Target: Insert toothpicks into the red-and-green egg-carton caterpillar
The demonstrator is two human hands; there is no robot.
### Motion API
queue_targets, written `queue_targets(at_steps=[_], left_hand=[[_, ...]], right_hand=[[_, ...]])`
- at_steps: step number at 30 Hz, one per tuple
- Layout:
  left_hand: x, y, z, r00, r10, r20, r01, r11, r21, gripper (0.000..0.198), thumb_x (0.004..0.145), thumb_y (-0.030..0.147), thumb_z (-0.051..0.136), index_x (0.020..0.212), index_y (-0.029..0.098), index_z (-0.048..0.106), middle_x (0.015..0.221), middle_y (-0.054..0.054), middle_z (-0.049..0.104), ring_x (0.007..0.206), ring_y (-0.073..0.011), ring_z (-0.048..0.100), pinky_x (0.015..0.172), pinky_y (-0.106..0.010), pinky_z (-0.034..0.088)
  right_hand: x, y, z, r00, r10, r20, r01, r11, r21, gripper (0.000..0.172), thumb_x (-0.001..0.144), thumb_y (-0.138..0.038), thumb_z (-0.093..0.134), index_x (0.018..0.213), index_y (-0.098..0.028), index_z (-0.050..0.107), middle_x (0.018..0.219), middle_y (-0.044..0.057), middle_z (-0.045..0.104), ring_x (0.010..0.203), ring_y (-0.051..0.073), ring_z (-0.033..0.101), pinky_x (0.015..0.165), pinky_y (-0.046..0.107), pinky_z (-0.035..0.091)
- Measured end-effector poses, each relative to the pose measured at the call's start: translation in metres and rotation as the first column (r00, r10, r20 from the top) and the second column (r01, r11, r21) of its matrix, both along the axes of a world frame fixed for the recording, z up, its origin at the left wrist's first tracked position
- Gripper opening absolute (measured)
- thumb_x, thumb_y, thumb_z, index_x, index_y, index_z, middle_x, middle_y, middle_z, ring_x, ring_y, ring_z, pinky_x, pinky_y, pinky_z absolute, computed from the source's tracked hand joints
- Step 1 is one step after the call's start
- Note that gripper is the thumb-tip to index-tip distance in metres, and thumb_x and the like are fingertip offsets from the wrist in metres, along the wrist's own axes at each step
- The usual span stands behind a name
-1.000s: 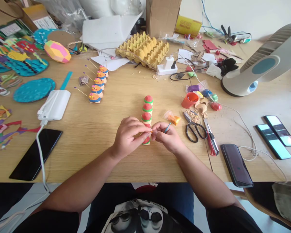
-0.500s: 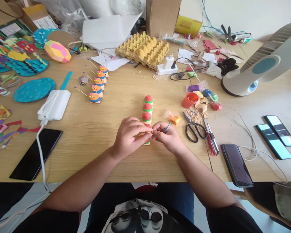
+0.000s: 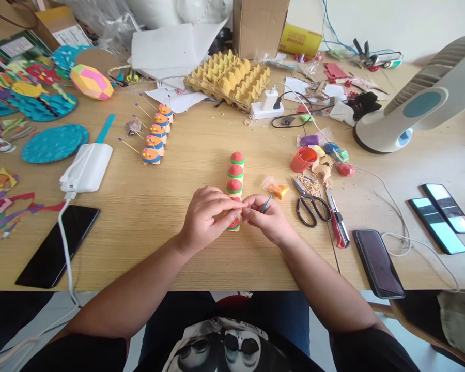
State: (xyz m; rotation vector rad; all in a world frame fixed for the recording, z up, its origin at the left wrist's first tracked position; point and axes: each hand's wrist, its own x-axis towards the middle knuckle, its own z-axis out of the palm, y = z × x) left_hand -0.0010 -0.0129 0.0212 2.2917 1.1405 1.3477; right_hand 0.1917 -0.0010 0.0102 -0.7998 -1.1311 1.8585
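A row of egg-carton cups (image 3: 234, 185) with red tops and green bands stands upright on the table in front of me. My left hand (image 3: 209, 213) is over the nearer end of the row, its thumb and fingers pinched together. Between its fingertips and those of my right hand (image 3: 268, 219) shows a tiny orange bit of clay (image 3: 241, 208). My right hand is closed too, with a thin blue stick-like tool (image 3: 266, 204) tucked between its fingers. The cups under my left hand are partly hidden.
Right of my hands lie a bag of orange clay (image 3: 276, 188), scissors (image 3: 310, 201), a box cutter (image 3: 338, 222) and a red cup (image 3: 303, 159). Another decorated carton row (image 3: 157, 135) with sticks stands back left. Phones, a power bank (image 3: 87, 168) and a white fan (image 3: 406, 108) flank the table.
My left fingertips have shifted very slightly, and more of the nearest red top shows below them. Both hands otherwise hold their places.
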Motion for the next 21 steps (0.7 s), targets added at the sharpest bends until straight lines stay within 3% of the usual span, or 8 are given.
queue_targets(at_steps=[7,13,21], left_hand=[[0.0000,-0.0002,0.0002,1.000,-0.018,0.013,0.017,1.000,0.011,0.013,0.096,0.023,0.067,0.105,0.027,0.077,0.092,-0.002,0.079,0.087,-0.0176,0.066,0.084,-0.036,0.051],[0.0014,-0.0003,0.0029,0.999,0.038,0.010,-0.038,0.999,0.000,0.006,0.094,0.029,0.071,0.092,0.025,0.075,0.086,-0.001,0.078,0.082,-0.0174,0.067,0.082,-0.037,0.052],[0.0018,0.0006,0.0016,0.999,0.042,-0.015,-0.041,0.999,0.035,0.005,0.093,0.027,0.071,0.094,0.025,0.076,0.085,0.000,0.078,0.081,-0.0166,0.066,0.081,-0.035,0.051]], right_hand=[[0.0005,0.0007,-0.0010,1.000,0.003,-0.027,-0.004,1.000,-0.005,0.032,0.077,-0.043,0.086,0.085,-0.018,0.068,0.066,-0.002,0.065,0.059,0.010,0.055,0.056,0.023,0.041],[0.0015,0.0009,-0.0046,1.000,-0.019,-0.002,0.019,1.000,-0.025,0.034,0.077,-0.045,0.084,0.086,-0.018,0.067,0.062,-0.003,0.063,0.052,0.008,0.046,0.048,0.021,0.028],[0.0008,0.0004,-0.0031,1.000,-0.018,-0.003,0.018,0.999,-0.032,0.034,0.075,-0.045,0.086,0.085,-0.018,0.067,0.063,-0.002,0.064,0.054,0.009,0.049,0.050,0.022,0.030]])
